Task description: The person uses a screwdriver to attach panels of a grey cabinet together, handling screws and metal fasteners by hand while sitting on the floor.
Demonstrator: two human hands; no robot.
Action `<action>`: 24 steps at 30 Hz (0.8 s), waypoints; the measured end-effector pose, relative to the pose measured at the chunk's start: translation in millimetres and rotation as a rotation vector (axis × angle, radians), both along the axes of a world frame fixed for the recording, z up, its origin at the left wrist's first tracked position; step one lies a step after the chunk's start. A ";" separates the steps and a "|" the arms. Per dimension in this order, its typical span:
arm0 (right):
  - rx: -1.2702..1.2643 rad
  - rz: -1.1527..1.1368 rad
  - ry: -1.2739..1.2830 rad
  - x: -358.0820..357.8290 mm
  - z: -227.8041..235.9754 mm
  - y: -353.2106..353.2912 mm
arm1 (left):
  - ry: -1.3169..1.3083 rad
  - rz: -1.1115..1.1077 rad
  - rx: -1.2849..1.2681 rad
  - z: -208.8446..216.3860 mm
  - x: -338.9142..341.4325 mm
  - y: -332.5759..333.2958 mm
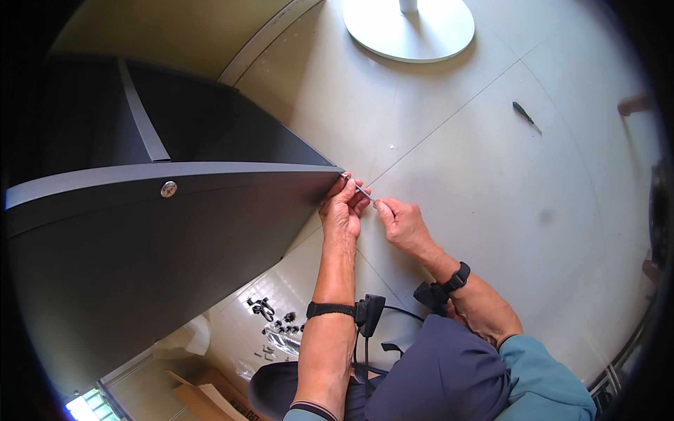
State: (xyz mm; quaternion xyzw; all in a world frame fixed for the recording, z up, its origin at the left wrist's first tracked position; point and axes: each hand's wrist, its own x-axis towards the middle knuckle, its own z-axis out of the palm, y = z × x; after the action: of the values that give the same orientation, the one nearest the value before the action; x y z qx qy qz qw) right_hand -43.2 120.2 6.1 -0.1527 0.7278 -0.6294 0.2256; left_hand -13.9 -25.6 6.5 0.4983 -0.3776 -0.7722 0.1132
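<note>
A large dark grey cabinet (175, 259) fills the left side, its light grey edge running to a corner near the middle. At that corner is my left hand (342, 210), fingers curled and pinched around something too small to make out. My right hand (401, 223), just to the right, is closed on the end of a thin metal rod (366, 193). The rod slants up and left to my left fingertips at the corner; its gripped end is hidden in the fist. A round metal cam fitting (168, 189) sits in the panel near the light edge.
A screwdriver (526, 117) with a black handle lies on the tiled floor at the far right. A round white base (411, 31) stands at the top. Beside my left forearm lie several small black parts (288, 325) and clear plastic bags (283, 341). A cardboard box (210, 396) is at the bottom.
</note>
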 end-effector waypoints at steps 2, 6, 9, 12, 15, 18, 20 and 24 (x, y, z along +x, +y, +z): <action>-0.004 0.012 -0.001 -1.1 0.2 0.8 | 0.053 -0.020 0.029 -0.1 1.9 -1.8; 0.002 0.033 0.000 -3.2 1.4 2.8 | 0.073 -0.045 0.043 -1.1 3.6 -2.6; 0.031 0.049 -0.038 -4.7 4.7 2.6 | 0.088 -0.028 0.032 0.8 0.5 -1.3; -0.007 0.047 0.002 -0.8 -2.9 1.1 | 0.036 0.037 -0.008 -1.3 -2.7 0.6; 0.078 -0.039 0.246 8.5 -2.2 0.7 | -0.003 0.111 -0.021 -2.8 -4.2 2.2; 0.184 0.004 0.425 10.8 -4.6 2.6 | 0.011 0.126 -0.046 1.3 -4.9 4.1; 0.162 -0.030 0.414 11.8 -5.4 -0.5 | -0.032 0.103 -0.060 5.2 -7.3 5.7; 0.040 -0.101 0.236 14.8 -6.5 -3.7 | -0.003 0.045 -0.034 5.3 -5.6 4.3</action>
State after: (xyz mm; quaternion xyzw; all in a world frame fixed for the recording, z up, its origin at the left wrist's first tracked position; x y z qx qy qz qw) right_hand -28.4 116.5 -0.4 -0.1843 0.7684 -0.6030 0.1095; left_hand -19.5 -21.3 11.8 0.5058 -0.3798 -0.7621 0.1383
